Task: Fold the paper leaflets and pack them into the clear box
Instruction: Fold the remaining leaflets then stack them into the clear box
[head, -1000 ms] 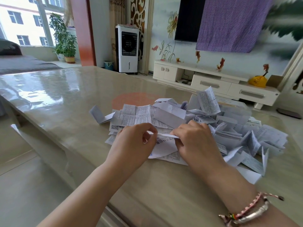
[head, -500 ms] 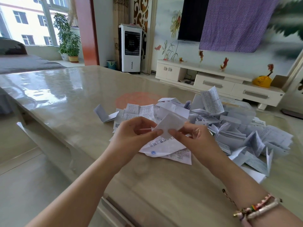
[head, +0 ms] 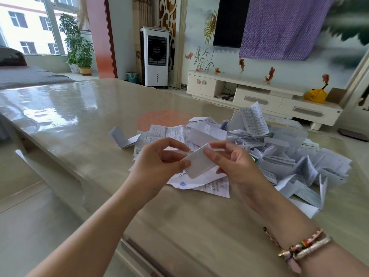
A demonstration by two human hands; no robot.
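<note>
A small folded white leaflet is held in the air above the table, between both hands. My left hand pinches its left edge with thumb and fingertips. My right hand pinches its upper right part. Behind and to the right lies a big heap of loose printed leaflets. One flat unfolded leaflet lies just under my hands. A clear box shows dimly at the back of the heap, half hidden by papers.
A glossy beige table carries everything; its near-left edge runs diagonally. One folded leaflet stands apart at the left of the heap. Beyond the table are a white TV cabinet and a fan unit.
The leaflet was pressed down on the heap one second ago. Both hands have lifted it off the papers, and it is now a smaller folded rectangle held in the air.
</note>
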